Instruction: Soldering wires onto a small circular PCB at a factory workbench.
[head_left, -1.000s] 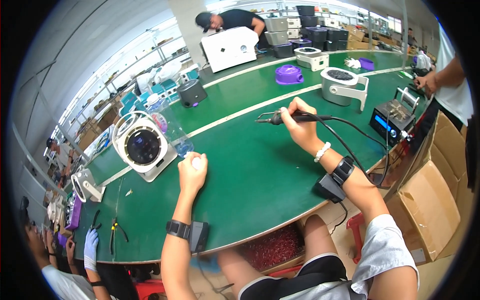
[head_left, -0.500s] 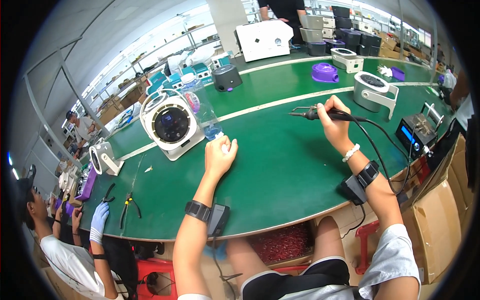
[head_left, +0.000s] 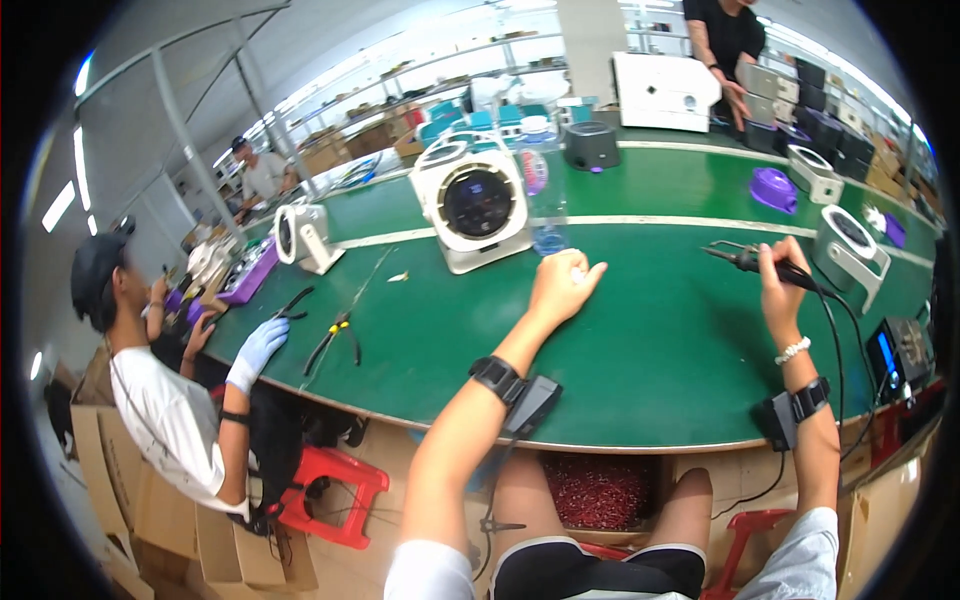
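Observation:
My right hand (head_left: 782, 285) is closed round the dark handle of a soldering iron (head_left: 745, 260), held over the right part of the bench with its tip pointing left. Its cable runs back toward a soldering station (head_left: 898, 352) with a lit blue display. My left hand (head_left: 563, 287) is closed near the middle of the bench, thumb out; a small whitish bit shows at its fingers, too small to name. Just beyond it stands a clear plastic bottle (head_left: 549, 205). Beside the bottle is a white appliance (head_left: 470, 215) with a round black panel.
On the green bench (head_left: 640, 340), pliers with yellow-marked handles (head_left: 338, 328) lie near a co-worker's gloved hand (head_left: 262, 348). A smaller white appliance (head_left: 303, 238) stands at left; a grey one (head_left: 848, 245) and a purple part (head_left: 773, 190) are at right. Another person stands behind the bench.
My view has turned left, so the bench and things on it appear farther right. Both hands keep much the same pose, the right one still holding the soldering iron.

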